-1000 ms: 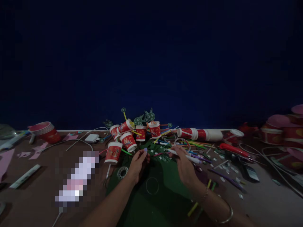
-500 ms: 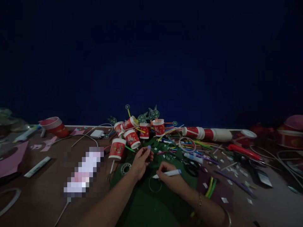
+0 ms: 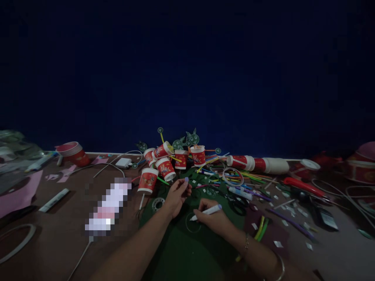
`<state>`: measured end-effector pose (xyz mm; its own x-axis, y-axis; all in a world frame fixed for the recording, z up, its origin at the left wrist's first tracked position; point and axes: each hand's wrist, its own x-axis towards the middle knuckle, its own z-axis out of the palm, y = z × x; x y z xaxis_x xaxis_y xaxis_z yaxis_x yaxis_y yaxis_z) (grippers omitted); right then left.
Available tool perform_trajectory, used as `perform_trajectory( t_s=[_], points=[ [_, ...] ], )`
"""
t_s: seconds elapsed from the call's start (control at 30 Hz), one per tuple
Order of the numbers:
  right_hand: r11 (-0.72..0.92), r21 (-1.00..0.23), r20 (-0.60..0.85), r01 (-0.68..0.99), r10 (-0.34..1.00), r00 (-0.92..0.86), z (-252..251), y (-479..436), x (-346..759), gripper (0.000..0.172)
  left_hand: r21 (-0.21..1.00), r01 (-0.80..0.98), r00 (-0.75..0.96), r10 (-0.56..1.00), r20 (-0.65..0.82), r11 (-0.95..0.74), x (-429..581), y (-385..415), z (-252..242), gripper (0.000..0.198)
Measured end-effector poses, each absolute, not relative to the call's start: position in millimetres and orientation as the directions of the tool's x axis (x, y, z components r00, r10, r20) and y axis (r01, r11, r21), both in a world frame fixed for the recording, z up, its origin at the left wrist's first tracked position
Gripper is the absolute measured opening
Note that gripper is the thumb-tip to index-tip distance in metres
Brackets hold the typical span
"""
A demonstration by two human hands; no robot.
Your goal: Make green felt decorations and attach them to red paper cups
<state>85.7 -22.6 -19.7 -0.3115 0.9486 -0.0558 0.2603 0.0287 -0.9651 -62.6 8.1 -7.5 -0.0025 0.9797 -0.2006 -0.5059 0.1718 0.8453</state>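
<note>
A white marker with a purple end is gripped in my right hand, its fingers closed round the barrel. The marker's tip points down inside a thin pale circle outline drawn on the dark green sheet. My left hand is raised over the sheet's upper left part, pinching a small purple marker cap between thumb and finger. A white tape ring lies beside my left wrist. Red paper cups with green cut-out figures stand or lean behind my hands.
Scissors, coloured pipe cleaners and small white scraps lie to the right. Nested cups lie at the back right. A blurred-out device with a cable, a white marker and pink paper are on the left.
The marker tip has moved from the circle's upper edge to inside the outline. The view has shifted slightly. My left hand still pinches the cap.
</note>
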Motion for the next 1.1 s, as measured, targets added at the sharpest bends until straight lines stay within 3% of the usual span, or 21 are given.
perform_trajectory(
  t_s=[1.1],
  points=[
    [0.076,-0.944,-0.035,0.321,0.944,-0.328,-14.3,-24.9,84.3,0.018,0.848,-0.493,0.032,0.978,-0.206,0.195,-65.2,10.8,-11.2,0.025]
  ],
)
